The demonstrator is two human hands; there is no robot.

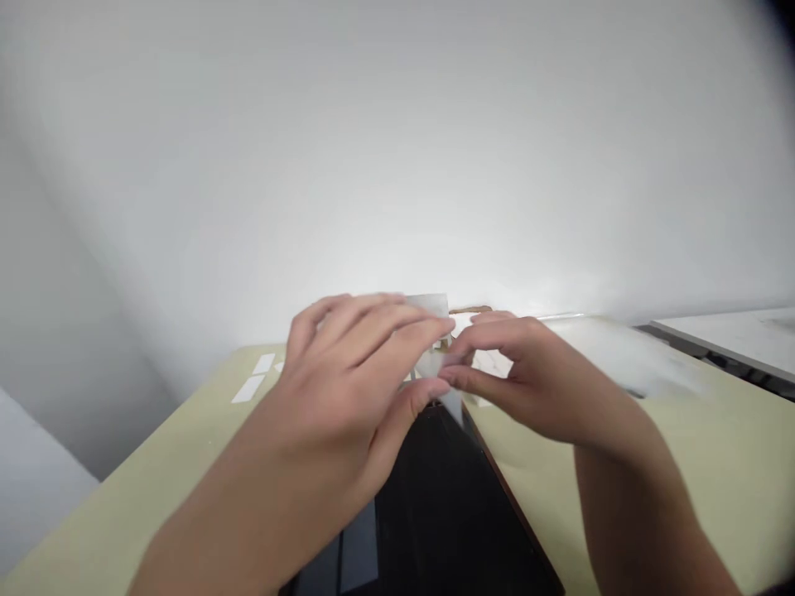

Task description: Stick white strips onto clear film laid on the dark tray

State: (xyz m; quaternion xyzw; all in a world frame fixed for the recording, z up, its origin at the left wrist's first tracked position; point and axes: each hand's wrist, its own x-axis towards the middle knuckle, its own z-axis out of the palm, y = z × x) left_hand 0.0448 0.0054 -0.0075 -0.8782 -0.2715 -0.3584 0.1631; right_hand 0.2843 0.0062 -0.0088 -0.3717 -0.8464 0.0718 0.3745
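Observation:
A small piece of thin, whitish, see-through film [453,404] hangs between my two hands, over the far end of a long black panel [447,497]. My right hand [527,372] pinches the film between thumb and fingertips. On the other side, my left hand [348,381] has its fingers stretched out, with the thumb apart from them and its tip close to the film. Just behind the left fingertips stands the edge of a pale flat sheet [428,304]. My fingers hide part of the film and of the things behind it.
The yellow-green table top [192,439] reaches back to a white wall [397,149]. White rectangular pieces [249,387] lie at the left. A clear plastic sheet or bag [621,356] lies at the right, with a dark-edged white panel [733,331] beyond it.

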